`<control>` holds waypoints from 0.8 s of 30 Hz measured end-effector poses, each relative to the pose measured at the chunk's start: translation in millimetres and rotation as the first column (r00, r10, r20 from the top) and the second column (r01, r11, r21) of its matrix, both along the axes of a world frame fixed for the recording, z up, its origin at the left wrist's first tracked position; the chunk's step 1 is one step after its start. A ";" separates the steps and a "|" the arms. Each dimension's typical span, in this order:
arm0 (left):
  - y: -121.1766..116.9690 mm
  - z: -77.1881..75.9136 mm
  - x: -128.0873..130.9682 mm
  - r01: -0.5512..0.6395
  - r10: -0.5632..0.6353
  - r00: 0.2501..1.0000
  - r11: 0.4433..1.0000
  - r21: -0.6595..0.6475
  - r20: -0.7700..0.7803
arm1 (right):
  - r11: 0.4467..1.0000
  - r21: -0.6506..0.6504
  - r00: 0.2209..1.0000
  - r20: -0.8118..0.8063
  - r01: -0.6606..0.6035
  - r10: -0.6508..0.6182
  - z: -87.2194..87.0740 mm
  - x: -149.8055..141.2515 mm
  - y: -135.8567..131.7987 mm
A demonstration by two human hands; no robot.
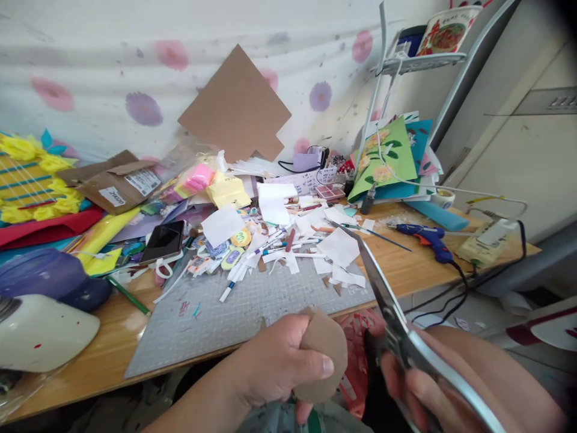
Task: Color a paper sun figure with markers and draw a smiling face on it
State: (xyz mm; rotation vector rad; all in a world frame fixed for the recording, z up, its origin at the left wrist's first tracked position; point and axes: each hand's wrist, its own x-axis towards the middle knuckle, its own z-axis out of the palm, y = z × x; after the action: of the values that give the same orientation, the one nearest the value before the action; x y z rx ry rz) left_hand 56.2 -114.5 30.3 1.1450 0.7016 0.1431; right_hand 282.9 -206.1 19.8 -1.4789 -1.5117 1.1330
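Observation:
My left hand [288, 355] pinches a roundish piece of brown cardboard [325, 343] between thumb and fingers, just off the table's front edge. To its right, my right hand [419, 373] grips a pair of metal scissors [383, 288]. The blades point up and to the left, and they are apart from the cardboard. Part of the right hand is hidden behind the scissors' handles. Behind both hands lies a grey cutting mat [202, 313], with white paper scraps [340, 248] and several markers [226, 291] heaped along its far side.
A blue glue gun [424, 234] and a power strip [487, 242] with cables lie at the right. Toward the left are a phone [163, 242], an open cardboard box [115, 183] and a purple container [45, 273]. A large cardboard sheet [234, 108] leans against the curtain.

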 end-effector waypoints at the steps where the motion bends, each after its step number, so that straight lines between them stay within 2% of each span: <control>1: -0.6 4.6 2.7 0.049 -0.049 0.999 0.999 0.005 0.013 | 0.999 0.003 0.998 -0.053 0.036 -0.036 5.6 -6.1 4.5; 4: -2.3 18.7 9.0 0.147 -0.149 0.988 0.988 0.045 0.035 | 1.000 -0.021 0.957 -0.289 -0.007 0.001 17.9 -27.8 20.4; 7: -0.8 24.4 9.1 0.146 -0.140 0.989 0.981 0.127 -0.054 | 1.000 -0.016 0.916 -0.400 -0.004 -0.002 20.5 -44.1 32.4; 10: 2.1 13.9 6.5 0.001 0.022 0.995 0.976 0.218 -0.100 | 0.996 0.025 0.897 -0.437 0.086 -0.066 15.1 -48.9 38.3; 12: 0.4 0.2 8.2 -0.177 0.184 0.983 0.956 0.236 -0.007 | 0.987 0.027 0.864 -0.487 0.161 -0.128 9.3 -48.5 40.7; 14: -5.9 -14.1 14.8 -0.316 0.311 0.949 0.929 0.190 0.055 | 0.973 0.025 0.823 -0.539 0.228 -0.179 3.6 -48.5 42.7; 16: -15.2 -25.1 24.4 -0.462 0.451 0.886 0.880 0.108 0.111 | 0.965 0.037 0.800 -0.568 0.259 -0.193 -0.8 -49.7 44.3; 19: -26.0 -30.6 35.0 -0.555 0.547 0.823 0.832 0.008 0.152 | 0.956 0.055 0.801 -0.560 0.289 -0.210 -5.1 -49.8 43.9; 21: -26.6 -27.4 34.3 -0.554 0.544 0.821 0.833 0.007 0.174 | 0.965 0.062 0.819 -0.544 0.254 -0.180 -7.3 -45.6 40.0; 24: -19.4 -17.8 21.9 -0.593 0.573 0.796 0.802 0.066 0.193 | 0.996 0.042 0.904 -0.426 0.073 -0.048 -13.0 -32.0 28.8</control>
State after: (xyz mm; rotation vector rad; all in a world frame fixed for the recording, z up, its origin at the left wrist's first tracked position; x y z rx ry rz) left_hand 78.1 -133.9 12.5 0.9840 0.8921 0.8134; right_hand 250.9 -177.3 6.8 -1.1367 -1.1754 1.2660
